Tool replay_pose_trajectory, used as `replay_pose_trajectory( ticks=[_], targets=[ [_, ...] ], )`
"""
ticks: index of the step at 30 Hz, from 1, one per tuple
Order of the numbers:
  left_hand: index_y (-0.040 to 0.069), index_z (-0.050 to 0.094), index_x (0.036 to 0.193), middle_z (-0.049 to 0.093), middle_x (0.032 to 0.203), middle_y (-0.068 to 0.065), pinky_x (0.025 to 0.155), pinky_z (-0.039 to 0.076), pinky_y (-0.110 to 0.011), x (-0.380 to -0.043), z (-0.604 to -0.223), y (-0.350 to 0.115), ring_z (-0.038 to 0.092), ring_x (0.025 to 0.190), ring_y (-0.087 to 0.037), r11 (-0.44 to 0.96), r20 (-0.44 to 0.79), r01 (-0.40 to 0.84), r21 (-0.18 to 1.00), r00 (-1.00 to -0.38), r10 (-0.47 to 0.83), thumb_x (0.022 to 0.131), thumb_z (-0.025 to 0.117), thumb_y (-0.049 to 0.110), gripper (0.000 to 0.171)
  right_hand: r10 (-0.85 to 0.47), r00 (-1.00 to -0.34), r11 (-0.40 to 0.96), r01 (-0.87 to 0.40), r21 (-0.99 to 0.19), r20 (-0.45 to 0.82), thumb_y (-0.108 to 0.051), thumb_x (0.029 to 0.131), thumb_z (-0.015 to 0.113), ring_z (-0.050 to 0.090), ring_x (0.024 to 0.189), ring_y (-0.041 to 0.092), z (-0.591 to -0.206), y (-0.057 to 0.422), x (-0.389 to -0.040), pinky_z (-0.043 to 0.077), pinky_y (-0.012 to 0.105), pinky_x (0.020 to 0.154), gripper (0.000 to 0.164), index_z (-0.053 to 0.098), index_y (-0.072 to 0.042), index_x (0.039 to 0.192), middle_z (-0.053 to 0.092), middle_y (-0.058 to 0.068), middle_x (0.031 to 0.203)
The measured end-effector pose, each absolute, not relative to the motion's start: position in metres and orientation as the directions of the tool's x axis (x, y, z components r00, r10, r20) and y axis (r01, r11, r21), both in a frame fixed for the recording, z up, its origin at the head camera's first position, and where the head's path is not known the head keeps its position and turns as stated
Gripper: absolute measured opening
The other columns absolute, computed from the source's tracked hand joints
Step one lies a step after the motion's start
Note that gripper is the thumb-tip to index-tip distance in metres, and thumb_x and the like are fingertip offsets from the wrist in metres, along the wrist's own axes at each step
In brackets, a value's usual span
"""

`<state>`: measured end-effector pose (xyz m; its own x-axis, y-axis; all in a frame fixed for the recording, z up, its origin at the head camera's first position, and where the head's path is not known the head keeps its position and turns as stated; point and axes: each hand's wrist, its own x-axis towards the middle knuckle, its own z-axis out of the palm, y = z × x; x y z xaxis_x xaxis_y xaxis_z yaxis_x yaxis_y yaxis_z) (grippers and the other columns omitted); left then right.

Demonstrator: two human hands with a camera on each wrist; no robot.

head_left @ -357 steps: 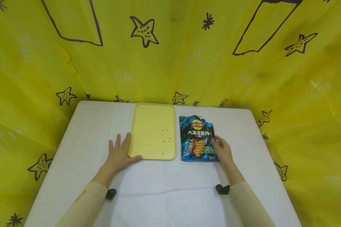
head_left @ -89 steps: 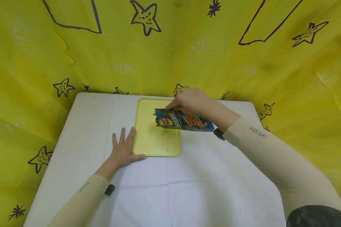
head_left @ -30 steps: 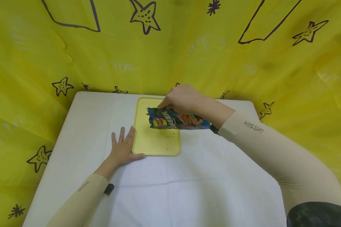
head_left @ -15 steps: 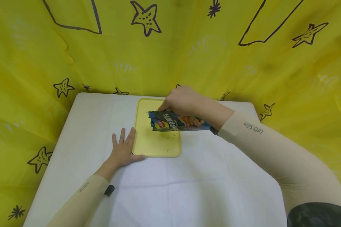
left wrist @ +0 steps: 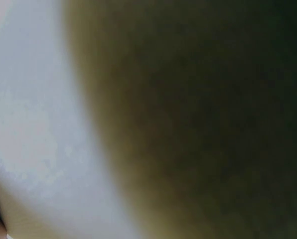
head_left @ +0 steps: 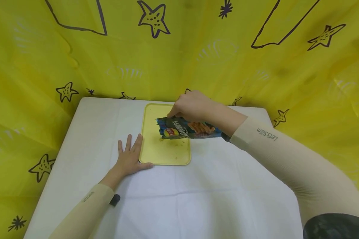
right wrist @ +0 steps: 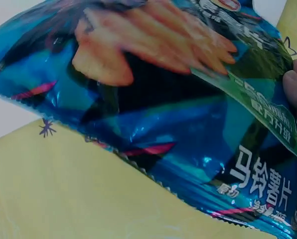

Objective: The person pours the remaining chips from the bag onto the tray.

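Glossy blue chip bag [right wrist: 138, 112], golden printed chips [right wrist: 156, 42], right hand [head_left: 189, 105] gripping it, left hand [head_left: 128, 160] with fingers apart

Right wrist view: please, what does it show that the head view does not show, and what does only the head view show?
Only the right wrist view: large white characters by the zigzag edge of the chip bag, clear enough to read.

Only the head view: the yellow tray with small crumbs, and the left hand, spread at its near left corner.

Both: the bag, the right hand gripping it, partly cut off in the wrist view, and the yellow curtain.
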<state>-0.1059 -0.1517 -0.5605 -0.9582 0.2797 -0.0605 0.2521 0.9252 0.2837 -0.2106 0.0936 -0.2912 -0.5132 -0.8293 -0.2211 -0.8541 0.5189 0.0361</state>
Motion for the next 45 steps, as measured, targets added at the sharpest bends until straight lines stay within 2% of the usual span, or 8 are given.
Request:
replay_pose_trajectory(
  ticks=[7, 14, 22, 29, 32, 43, 45],
  targets=[
    [0.011, -0.002, 0.148, 0.002, 0.154, -0.009, 0.100, -0.013, -0.063, -0.1059, -0.5605, -0.1516, -0.011, 0.138, -0.036, 0.919, -0.049, 0.263, 0.294, -0.956, 0.290, 0.061, 0.043, 0.087, 0.124, -0.832, -0.509, 0.511, -0.858, 0.053, -0.220, 0.001, 0.081, 0.062, 0.053, 0.062, 0.011, -0.2875, 0.0910, -0.2108, 0.044, 0.026, 0.055, 0.048, 0.066, -0.035, 0.112, 0.068, -0.012, 0.095],
    [0.011, -0.002, 0.148, 0.002, 0.154, -0.009, 0.100, -0.013, -0.062, -0.1063, -0.5615, -0.1524, -0.011, 0.138, -0.035, 0.920, -0.053, 0.259, 0.293, -0.957, 0.286, 0.061, 0.042, 0.088, 0.124, -0.840, -0.491, 0.489, -0.869, 0.069, -0.232, -0.010, 0.085, 0.064, 0.055, 0.062, 0.009, -0.2852, 0.0875, -0.2112, 0.046, 0.026, 0.056, 0.036, 0.068, -0.036, 0.109, 0.068, -0.013, 0.093],
    [0.011, -0.004, 0.148, 0.001, 0.154, -0.009, 0.100, -0.014, -0.062, -0.1067, -0.5626, -0.1528, -0.012, 0.138, -0.035, 0.921, -0.058, 0.256, 0.293, -0.957, 0.285, 0.061, 0.044, 0.087, 0.125, -0.844, -0.487, 0.490, -0.870, 0.046, -0.227, -0.011, 0.084, 0.066, 0.053, 0.060, 0.009, -0.2850, 0.0857, -0.2114, 0.045, 0.026, 0.053, 0.036, 0.067, -0.036, 0.110, 0.068, -0.014, 0.092],
    [0.012, -0.005, 0.148, 0.000, 0.154, -0.007, 0.100, -0.014, -0.062, -0.1082, -0.5631, -0.1529, -0.012, 0.138, -0.035, 0.923, -0.064, 0.257, 0.285, -0.956, 0.286, 0.060, 0.041, 0.088, 0.125, -0.822, -0.506, 0.515, -0.856, 0.040, -0.260, -0.017, 0.083, 0.067, 0.055, 0.063, 0.005, -0.2861, 0.0859, -0.2105, 0.047, 0.025, 0.060, 0.033, 0.067, -0.036, 0.110, 0.068, -0.014, 0.093],
    [0.011, -0.005, 0.148, 0.001, 0.154, -0.008, 0.099, -0.014, -0.062, -0.1085, -0.5631, -0.1533, -0.012, 0.138, -0.035, 0.923, -0.063, 0.259, 0.283, -0.956, 0.288, 0.060, 0.040, 0.089, 0.126, -0.828, -0.500, 0.506, -0.861, 0.043, -0.255, -0.014, 0.084, 0.067, 0.055, 0.064, 0.005, -0.2866, 0.0863, -0.2111, 0.046, 0.025, 0.060, 0.034, 0.067, -0.036, 0.110, 0.068, -0.014, 0.094],
    [0.012, -0.005, 0.148, 0.000, 0.154, -0.007, 0.100, -0.014, -0.062, -0.1089, -0.5644, -0.1531, -0.012, 0.138, -0.035, 0.926, -0.057, 0.260, 0.273, -0.957, 0.285, 0.059, 0.036, 0.091, 0.125, -0.847, -0.476, 0.480, -0.876, 0.045, -0.237, -0.006, 0.084, 0.065, 0.051, 0.056, 0.009, -0.2847, 0.0859, -0.2108, 0.043, 0.025, 0.051, 0.040, 0.067, -0.036, 0.110, 0.068, -0.013, 0.093],
    [0.012, -0.005, 0.148, 0.000, 0.154, -0.007, 0.100, -0.014, -0.062, -0.1090, -0.5643, -0.1531, -0.012, 0.138, -0.035, 0.926, -0.058, 0.261, 0.273, -0.956, 0.287, 0.059, 0.036, 0.091, 0.125, -0.845, -0.477, 0.482, -0.875, 0.045, -0.240, -0.009, 0.085, 0.065, 0.052, 0.057, 0.008, -0.2845, 0.0858, -0.2106, 0.043, 0.024, 0.052, 0.037, 0.068, -0.036, 0.109, 0.069, -0.013, 0.091]
  ],
)
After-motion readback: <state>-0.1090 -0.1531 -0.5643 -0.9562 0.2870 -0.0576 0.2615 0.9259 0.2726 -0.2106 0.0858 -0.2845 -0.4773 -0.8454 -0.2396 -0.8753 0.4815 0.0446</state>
